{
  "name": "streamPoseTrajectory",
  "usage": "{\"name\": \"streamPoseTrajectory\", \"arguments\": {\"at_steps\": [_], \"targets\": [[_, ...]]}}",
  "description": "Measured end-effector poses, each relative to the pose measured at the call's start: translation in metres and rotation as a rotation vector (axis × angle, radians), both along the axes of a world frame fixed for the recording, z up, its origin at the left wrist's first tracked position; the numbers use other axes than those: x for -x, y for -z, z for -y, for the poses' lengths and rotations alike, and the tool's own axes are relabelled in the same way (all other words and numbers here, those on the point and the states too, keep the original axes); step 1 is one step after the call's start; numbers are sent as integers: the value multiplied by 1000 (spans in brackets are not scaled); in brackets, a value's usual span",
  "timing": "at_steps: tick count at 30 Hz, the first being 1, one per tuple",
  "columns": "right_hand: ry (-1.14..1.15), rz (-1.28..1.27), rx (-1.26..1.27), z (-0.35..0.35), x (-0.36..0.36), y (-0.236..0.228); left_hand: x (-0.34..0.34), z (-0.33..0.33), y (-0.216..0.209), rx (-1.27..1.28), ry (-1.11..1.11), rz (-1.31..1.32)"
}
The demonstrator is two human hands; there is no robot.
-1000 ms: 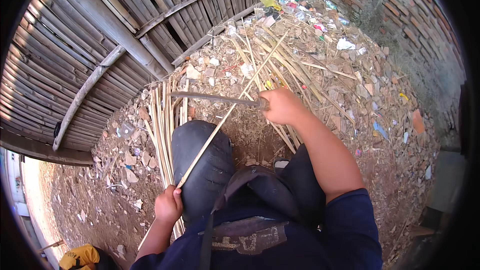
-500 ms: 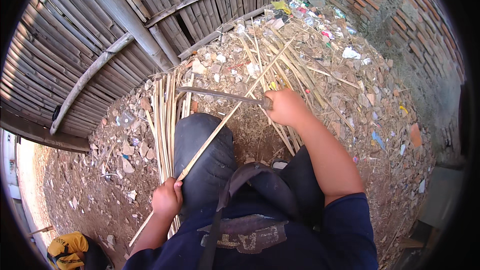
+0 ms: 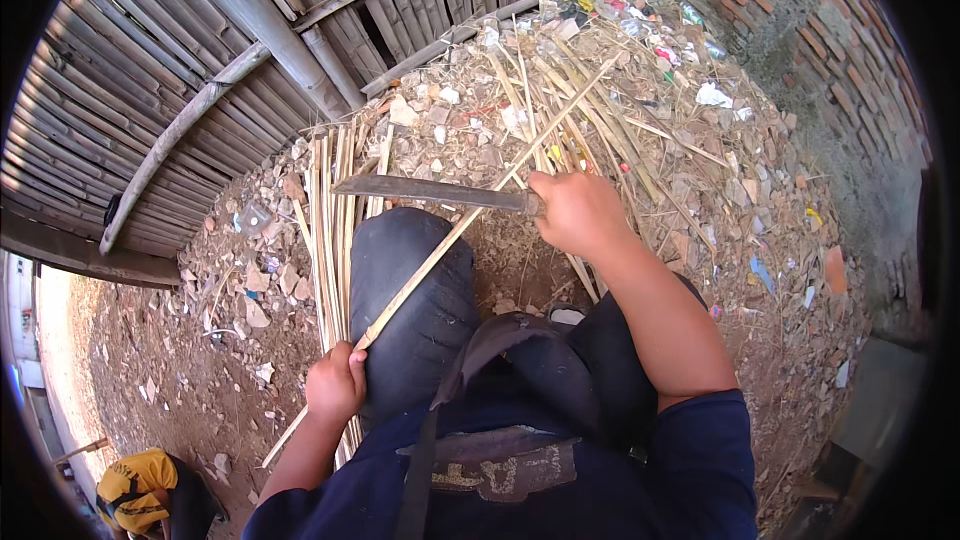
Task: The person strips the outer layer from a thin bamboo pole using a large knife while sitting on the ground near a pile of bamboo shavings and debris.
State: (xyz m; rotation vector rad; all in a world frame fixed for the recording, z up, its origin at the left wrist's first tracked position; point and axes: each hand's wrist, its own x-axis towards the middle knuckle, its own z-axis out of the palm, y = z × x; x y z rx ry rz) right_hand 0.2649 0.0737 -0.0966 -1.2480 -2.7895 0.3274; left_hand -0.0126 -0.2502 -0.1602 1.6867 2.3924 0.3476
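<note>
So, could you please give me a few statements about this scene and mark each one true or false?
1. The right grip holds a long knife. True.
2. The left grip is empty. False: it holds a long pale strip.
3. More pale strips lie to the left of the left knee. True.
4. The brick wall is at the picture's left. False: it is at the upper right.
5. A person in a yellow top is at the lower left. True.
</note>
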Motion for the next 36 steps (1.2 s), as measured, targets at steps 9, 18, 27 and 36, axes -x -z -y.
{"name": "streamPoseTrajectory", "arguments": {"at_steps": [9, 18, 27, 36], "targets": [[121, -170, -57, -14, -19, 13, -1, -4, 0, 21, -10, 31], [279, -249, 39, -30, -27, 14, 4, -18, -6, -29, 35, 286], [127, -164, 290, -39, -18, 13, 4, -20, -3, -1, -5, 120], [201, -206, 166, -36, -8, 16, 5, -11, 2, 44, -30, 48]]}}
